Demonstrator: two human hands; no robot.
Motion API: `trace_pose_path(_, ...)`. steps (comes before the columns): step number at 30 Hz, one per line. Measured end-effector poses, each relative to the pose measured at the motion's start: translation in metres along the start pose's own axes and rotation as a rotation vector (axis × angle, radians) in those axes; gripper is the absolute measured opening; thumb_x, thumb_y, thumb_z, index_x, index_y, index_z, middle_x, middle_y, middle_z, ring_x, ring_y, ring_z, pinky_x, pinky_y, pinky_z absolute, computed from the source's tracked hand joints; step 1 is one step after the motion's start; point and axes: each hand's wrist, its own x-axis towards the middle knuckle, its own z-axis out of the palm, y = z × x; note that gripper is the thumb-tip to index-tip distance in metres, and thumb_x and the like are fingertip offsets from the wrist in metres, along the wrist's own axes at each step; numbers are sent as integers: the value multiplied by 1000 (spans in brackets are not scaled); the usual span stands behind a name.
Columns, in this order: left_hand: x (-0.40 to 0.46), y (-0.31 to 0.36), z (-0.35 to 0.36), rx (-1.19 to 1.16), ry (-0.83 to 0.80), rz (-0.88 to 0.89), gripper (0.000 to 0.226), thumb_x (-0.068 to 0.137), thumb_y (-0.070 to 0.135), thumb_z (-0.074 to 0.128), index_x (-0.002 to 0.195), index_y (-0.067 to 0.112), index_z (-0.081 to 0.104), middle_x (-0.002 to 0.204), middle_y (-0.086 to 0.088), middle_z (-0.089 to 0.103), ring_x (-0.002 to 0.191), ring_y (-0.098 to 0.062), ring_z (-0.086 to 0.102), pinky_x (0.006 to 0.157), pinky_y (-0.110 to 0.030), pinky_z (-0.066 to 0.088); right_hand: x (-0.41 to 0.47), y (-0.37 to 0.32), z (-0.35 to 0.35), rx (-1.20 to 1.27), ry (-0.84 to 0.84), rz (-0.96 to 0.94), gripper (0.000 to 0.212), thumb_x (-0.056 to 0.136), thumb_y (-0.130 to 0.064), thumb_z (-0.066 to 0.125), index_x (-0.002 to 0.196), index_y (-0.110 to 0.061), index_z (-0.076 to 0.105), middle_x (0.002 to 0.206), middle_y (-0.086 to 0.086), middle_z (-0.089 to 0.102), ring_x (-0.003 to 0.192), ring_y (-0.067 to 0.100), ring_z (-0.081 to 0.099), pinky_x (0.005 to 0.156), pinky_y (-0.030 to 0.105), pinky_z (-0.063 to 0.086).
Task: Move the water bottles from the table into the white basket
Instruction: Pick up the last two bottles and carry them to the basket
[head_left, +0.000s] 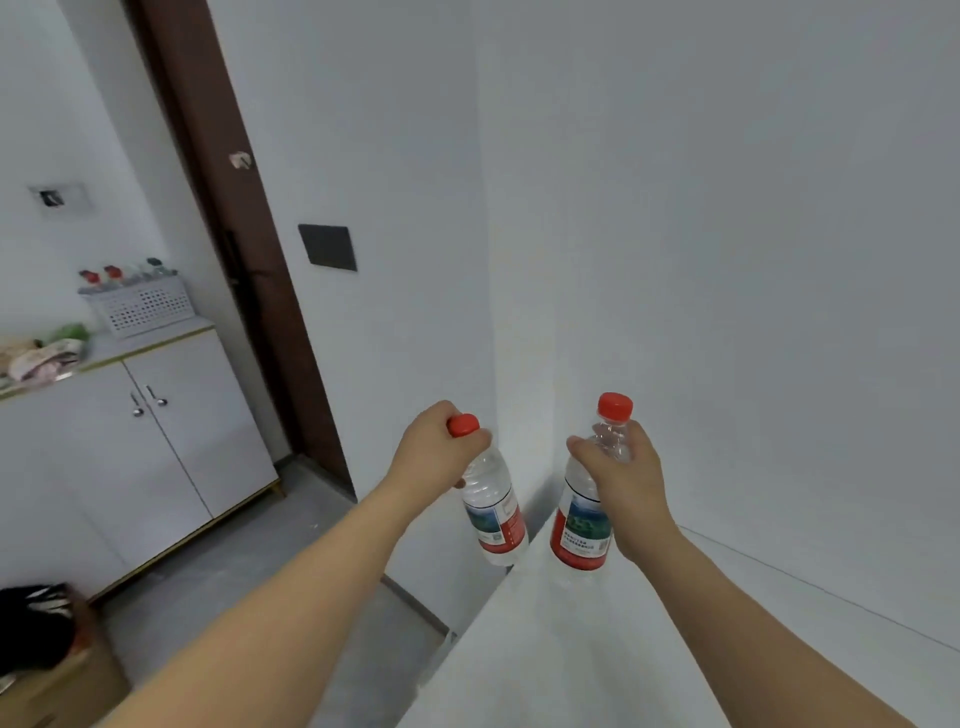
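Observation:
My left hand (428, 449) grips a clear water bottle (493, 512) with a red cap and red label by its neck; it hangs tilted just off the left edge of the white table (597, 665). My right hand (621, 483) holds a second, like bottle (579, 525) around its shoulder, upright at the table's far left corner; whether its base touches the table I cannot tell. The white basket (143, 306) stands far off to the left on a cabinet, with several bottles inside, red and dark caps showing above its rim.
The white cabinet (156, 431) with two doors carries bags beside the basket. A brown door frame (228, 218) and a dark wall plate (327, 247) lie between the basket and me. A cardboard box (57, 680) with a black item sits on the grey floor at lower left.

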Motion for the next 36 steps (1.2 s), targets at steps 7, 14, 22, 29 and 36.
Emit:
trace_pose_path(7, -9, -29, -167, 17, 200, 27, 23, 79, 28, 73, 79, 14, 55, 75, -3, 55, 65, -17, 56, 48, -30, 57, -45, -54, 155, 53, -109, -103, 24, 85, -44, 67, 105, -37, 56, 99, -15, 65, 92, 12, 64, 79, 34, 49)
trace_pose_path(14, 10, -60, -273, 84, 354, 8, 22, 80, 34, 71, 83, 17, 56, 76, -4, 58, 67, -20, 61, 64, -48, 61, -57, -84, 262, -2, -184, -152, 28, 87, -29, 66, 113, -22, 59, 111, 3, 65, 102, 27, 63, 94, 49, 52)
trace_pose_path(22, 92, -124, -352, 112, 439, -36, 22, 81, 34, 69, 87, 16, 57, 82, -8, 62, 71, -21, 63, 63, -46, 61, -10, -68, 396, -4, -184, -116, 37, 92, -50, 56, 119, -25, 59, 120, 2, 64, 108, 25, 61, 101, 51, 47)
trace_pose_path(29, 189, -174, -433, 109, 452, -81, 21, 81, 31, 69, 89, 16, 57, 82, -7, 62, 74, -23, 63, 70, -52, 61, 73, -62, 532, -6, -236, -90, 17, 90, -49, 58, 94, -32, 61, 95, -12, 63, 88, 14, 60, 79, 32, 49)
trace_pose_path(36, 265, -215, -516, 90, 540, -81, 18, 85, 28, 69, 82, 27, 52, 82, -1, 61, 76, -24, 64, 75, -51, 61, 124, -74, 645, 20, -391, -53, 16, 90, -45, 63, 103, -38, 59, 98, -15, 62, 88, 11, 58, 85, 39, 44)
